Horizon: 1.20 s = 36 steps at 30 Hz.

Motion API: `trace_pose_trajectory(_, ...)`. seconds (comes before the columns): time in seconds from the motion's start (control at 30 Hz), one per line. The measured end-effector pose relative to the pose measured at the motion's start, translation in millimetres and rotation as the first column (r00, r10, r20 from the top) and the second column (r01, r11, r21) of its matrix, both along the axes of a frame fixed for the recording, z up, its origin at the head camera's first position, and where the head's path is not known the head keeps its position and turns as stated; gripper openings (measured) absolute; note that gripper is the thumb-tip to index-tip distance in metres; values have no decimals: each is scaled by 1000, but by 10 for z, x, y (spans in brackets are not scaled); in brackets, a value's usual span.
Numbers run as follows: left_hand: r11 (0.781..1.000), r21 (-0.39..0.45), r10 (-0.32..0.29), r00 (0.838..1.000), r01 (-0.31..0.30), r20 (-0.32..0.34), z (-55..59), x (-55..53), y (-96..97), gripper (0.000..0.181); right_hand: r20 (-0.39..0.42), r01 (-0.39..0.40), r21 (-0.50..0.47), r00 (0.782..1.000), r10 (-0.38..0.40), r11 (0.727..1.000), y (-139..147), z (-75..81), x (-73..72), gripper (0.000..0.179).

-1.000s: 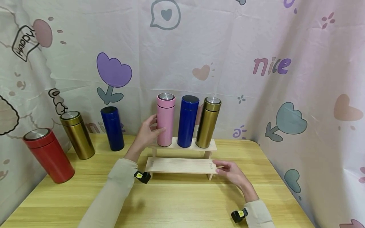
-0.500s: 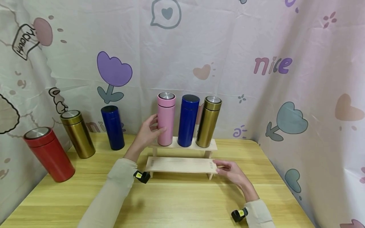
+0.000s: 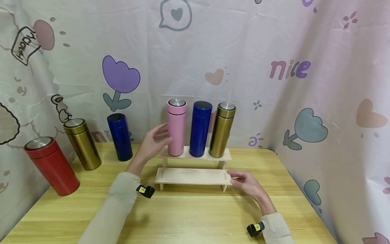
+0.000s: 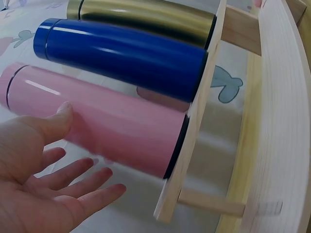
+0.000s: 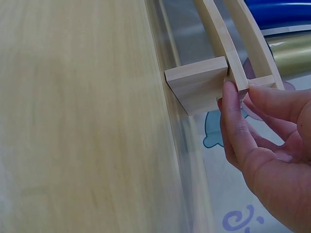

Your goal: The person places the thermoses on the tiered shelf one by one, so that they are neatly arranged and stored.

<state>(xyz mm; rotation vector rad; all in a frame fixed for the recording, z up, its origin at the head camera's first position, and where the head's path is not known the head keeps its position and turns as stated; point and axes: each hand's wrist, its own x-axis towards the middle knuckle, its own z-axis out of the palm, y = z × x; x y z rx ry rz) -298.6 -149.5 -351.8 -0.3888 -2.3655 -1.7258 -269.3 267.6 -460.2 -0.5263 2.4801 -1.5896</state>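
A pink thermos bottle point(image 3: 176, 132) stands upright at the left of the wooden rack's upper shelf point(image 3: 203, 158). My left hand point(image 3: 154, 142) is beside it, fingers spread and relaxed, with the thumb tip right at the bottle's side in the left wrist view. A blue thermos point(image 3: 200, 130) and a gold thermos point(image 3: 222, 132) stand to its right on the same shelf. My right hand point(image 3: 248, 184) pinches the right end of the lower shelf point(image 3: 193, 177) between thumb and fingers; the right wrist view shows this grip at the board's corner.
On the left of the wooden table point(image 3: 195, 213) stand a red thermos point(image 3: 53, 167), a second gold thermos point(image 3: 83, 144) and a second blue thermos point(image 3: 120, 137). A patterned curtain point(image 3: 243, 44) hangs behind the table and along both sides.
My left hand has loosened from the pink thermos and drawn slightly back to the left. The bottle stays on the shelf, and the right hand keeps its place.
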Motion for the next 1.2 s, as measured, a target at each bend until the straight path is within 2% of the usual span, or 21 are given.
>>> trace_pose_trajectory(0.2, 999, -38, 37, 999, -38, -39, -13, 79, -187, 65, 10, 0, -2, 1000, 0, 1000, 1, 3, -4, 48)
trace_pose_trajectory(0.6, 979, -139, 130, 985, -145, -116, -187, 167, -664, 60, 3, 18, 8, 1000, -18, 1000, 0, 36, -20, 46)
trace_pose_trajectory(0.87, 956, -233, 163, 983, -180, -88, -266, 248, -951, 60, 14, 11, 0, 1000, -11, 1000, 5, 7, -15, 46)
trace_pose_trajectory(1.07, 956, -215, 186, 979, -200, -83, -299, 300, -1131, 60, 12, 5, -13, 1000, -4, 1000, 2, -2, -16, 47)
trace_pose_trajectory(1.2, 940, -239, 232, 970, -244, -75, -304, 343, -1229, 62, -3, 0, -7, 1000, 0, 1000, 3, 3, -13, 46)
